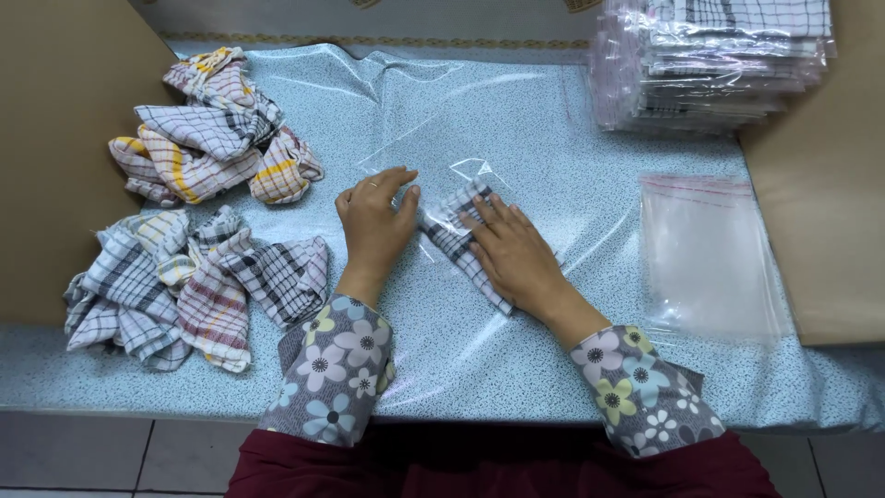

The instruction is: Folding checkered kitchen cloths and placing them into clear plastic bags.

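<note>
A person seated at a surface (pixel 516 120) covered in pale blue speckled sheeting presses a folded checked cloth (pixel 458 242) flat with both hands, seen from a head-worn camera looking down. The cloth, white with dark grid lines, lies near the middle of the surface, slanting from upper right to lower left, and it appears to sit partly inside a clear plastic bag (pixel 433 171) whose glossy film spreads out beyond it toward the far edge. The right hand (pixel 514 251) lies open and palm down on top of the cloth, fingers spread and pointing toward its upper end. The left hand (pixel 376 221) rests just beside it, open with the fingers lightly curved, its fingertips touching the cloth's left edge and the film; a ring shows on one finger. Both forearms wear grey sleeves printed with flowers. To the left, well apart from the hands, two loose heaps of unfolded cloths wait: a nearer pile of checked cloths (pixel 189 284) in grey, black and red lines, and a farther pile of cloths (pixel 210 129) striped with yellow and orange. At the far right corner stands a tall stack of bagged cloths (pixel 710 60), already sealed in clear wrappers. Nearer on the right, a flat stack of empty clear bags (pixel 710 254) with a red strip along the top edge lies beside a brown cardboard wall (pixel 820 231).
</note>
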